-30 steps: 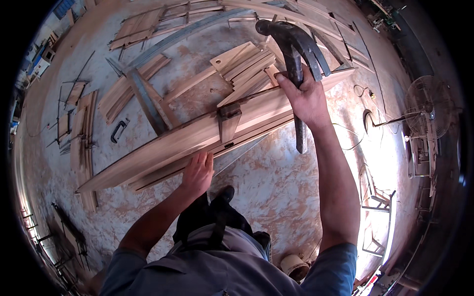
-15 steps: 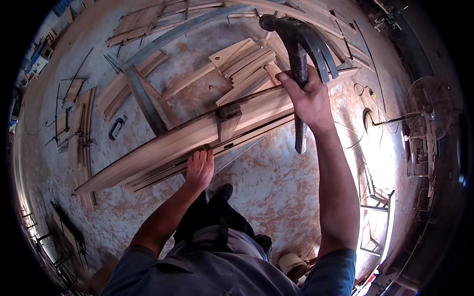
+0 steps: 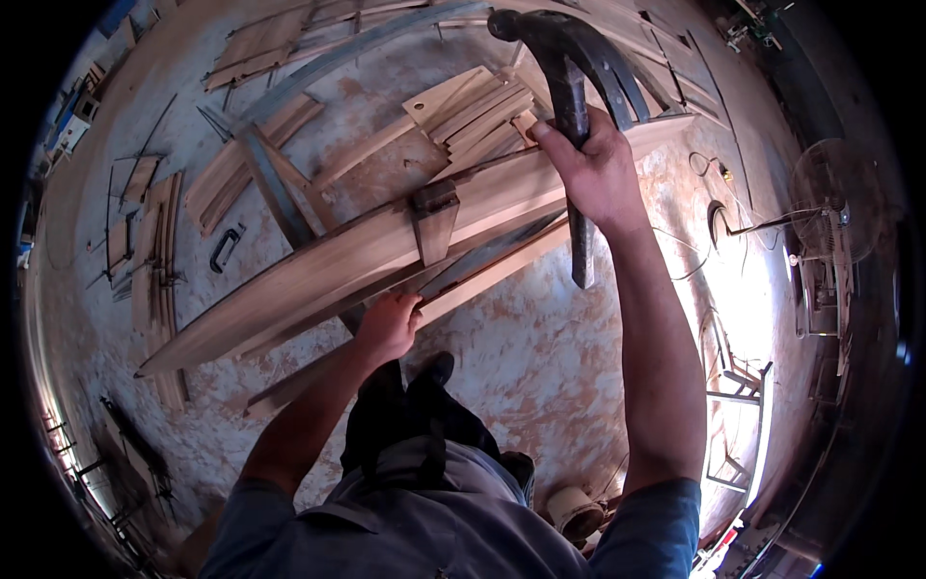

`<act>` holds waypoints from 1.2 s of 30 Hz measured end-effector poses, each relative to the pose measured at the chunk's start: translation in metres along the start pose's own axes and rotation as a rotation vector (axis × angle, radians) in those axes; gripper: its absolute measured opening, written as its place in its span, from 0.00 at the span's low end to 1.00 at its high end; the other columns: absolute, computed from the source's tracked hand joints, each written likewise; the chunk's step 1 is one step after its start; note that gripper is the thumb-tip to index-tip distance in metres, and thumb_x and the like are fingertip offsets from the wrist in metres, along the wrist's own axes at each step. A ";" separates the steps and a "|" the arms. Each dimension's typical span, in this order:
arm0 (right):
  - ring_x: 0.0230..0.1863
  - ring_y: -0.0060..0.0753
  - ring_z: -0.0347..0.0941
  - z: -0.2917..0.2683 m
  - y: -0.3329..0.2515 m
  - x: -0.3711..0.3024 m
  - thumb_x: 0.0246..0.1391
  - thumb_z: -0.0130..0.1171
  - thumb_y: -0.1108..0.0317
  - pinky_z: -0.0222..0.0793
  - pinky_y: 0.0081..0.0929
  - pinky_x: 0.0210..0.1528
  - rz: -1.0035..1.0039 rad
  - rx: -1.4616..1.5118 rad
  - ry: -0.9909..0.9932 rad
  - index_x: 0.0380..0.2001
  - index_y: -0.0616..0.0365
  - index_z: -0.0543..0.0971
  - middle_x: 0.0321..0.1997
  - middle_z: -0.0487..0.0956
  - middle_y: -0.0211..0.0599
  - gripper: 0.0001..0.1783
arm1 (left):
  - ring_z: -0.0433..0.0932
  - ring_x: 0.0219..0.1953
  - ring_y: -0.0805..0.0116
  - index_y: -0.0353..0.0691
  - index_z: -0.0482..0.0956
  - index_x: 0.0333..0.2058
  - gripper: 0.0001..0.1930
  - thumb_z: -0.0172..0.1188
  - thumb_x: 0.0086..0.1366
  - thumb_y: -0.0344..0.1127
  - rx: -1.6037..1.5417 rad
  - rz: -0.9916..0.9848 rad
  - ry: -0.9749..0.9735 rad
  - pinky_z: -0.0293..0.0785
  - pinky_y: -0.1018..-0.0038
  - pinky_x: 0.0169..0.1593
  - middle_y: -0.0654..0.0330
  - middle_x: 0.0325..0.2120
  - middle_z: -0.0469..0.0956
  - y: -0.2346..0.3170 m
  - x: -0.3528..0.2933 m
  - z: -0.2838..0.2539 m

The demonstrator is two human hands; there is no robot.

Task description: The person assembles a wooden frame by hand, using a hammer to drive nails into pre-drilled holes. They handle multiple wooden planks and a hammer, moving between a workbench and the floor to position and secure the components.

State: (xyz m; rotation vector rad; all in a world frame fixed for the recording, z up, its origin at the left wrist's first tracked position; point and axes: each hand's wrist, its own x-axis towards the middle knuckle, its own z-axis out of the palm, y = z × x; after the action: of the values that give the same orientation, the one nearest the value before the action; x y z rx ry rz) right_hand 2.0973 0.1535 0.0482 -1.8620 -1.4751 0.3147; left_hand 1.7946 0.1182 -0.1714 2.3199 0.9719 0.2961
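Note:
In my right hand [image 3: 602, 181] is a claw hammer [image 3: 569, 82], its dark head up and its handle hanging below my fist. My left hand [image 3: 388, 326] is closed around a narrow wooden rail [image 3: 497, 282] on the near side, its fingers partly hidden from view. Beyond the rail lies a long wide wooden board [image 3: 309, 275], slanting across from lower left to upper right. A short wood block [image 3: 437, 230] with a dark end sits against this board. Between the board and the rail a gap shows.
A metal support bar [image 3: 280, 188] runs under the long board. Stacked planks [image 3: 482, 116] lie beyond it, with more planks [image 3: 154, 280] at the left. A C-clamp [image 3: 228, 249] rests on the floor. A fan [image 3: 834, 203] stands right, a bucket [image 3: 574, 511] near my side.
The narrow rail has come away from the long board toward me, in my left hand, and the gap has widened. The hammer and my right hand have shifted slightly left and up.

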 end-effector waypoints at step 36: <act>0.29 0.27 0.75 -0.110 -0.056 -0.015 0.54 0.61 0.55 0.70 0.29 0.36 0.075 0.301 0.071 0.33 0.66 0.78 0.25 0.79 0.39 0.20 | 0.75 0.51 0.48 0.40 0.74 0.50 0.26 0.62 0.49 0.34 0.421 0.123 -0.022 0.74 0.61 0.52 0.47 0.51 0.74 0.132 -0.007 -0.259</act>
State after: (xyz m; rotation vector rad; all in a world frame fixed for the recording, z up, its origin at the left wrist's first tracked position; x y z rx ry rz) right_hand 2.1164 0.1013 0.1593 -1.6707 -1.2372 0.4740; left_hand 1.7584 0.1545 0.1145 2.7639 0.9546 0.1217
